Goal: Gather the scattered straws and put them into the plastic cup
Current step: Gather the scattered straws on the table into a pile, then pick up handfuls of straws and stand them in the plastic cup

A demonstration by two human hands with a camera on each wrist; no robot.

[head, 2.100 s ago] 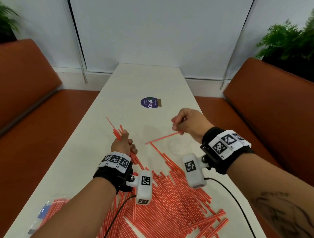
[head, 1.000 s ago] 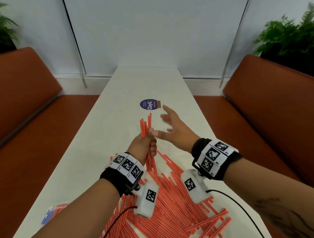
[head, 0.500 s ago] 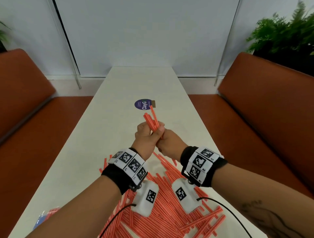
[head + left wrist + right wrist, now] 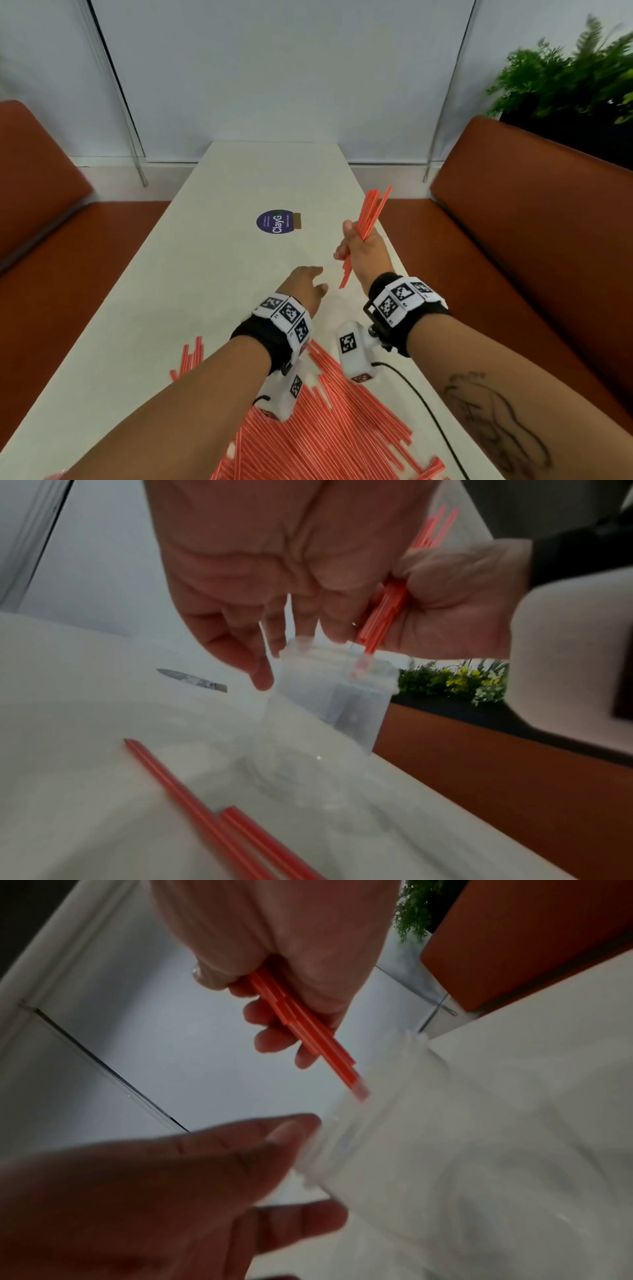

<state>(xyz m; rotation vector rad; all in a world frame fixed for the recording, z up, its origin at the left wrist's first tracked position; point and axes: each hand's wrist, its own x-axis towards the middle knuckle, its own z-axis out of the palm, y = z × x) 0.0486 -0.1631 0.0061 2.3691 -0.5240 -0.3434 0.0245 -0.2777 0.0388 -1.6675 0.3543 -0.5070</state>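
Observation:
My right hand [image 4: 359, 248] grips a bunch of red straws [image 4: 368, 214] above the white table [image 4: 205, 274], tilted up and to the right. In the left wrist view the straws' [image 4: 383, 615] lower ends sit at the rim of a clear plastic cup [image 4: 329, 696] that stands near the table's right edge. My left hand [image 4: 305, 287] is empty, its relaxed fingers [image 4: 257, 653] right by the cup's rim; whether they touch it I cannot tell. A big pile of loose red straws [image 4: 325, 428] lies near me under both forearms.
A round purple sticker [image 4: 274, 221] lies mid-table. Brown benches [image 4: 531, 240] flank the table, with a green plant [image 4: 565, 85] behind the right one. Two loose straws [image 4: 205, 804] lie close to the cup. The table's right edge runs just beside the cup.
The straw bunch passed from my left hand to my right, which carried it right and forward to the cup. My left hand let go and now reaches forward with its fingers spread.

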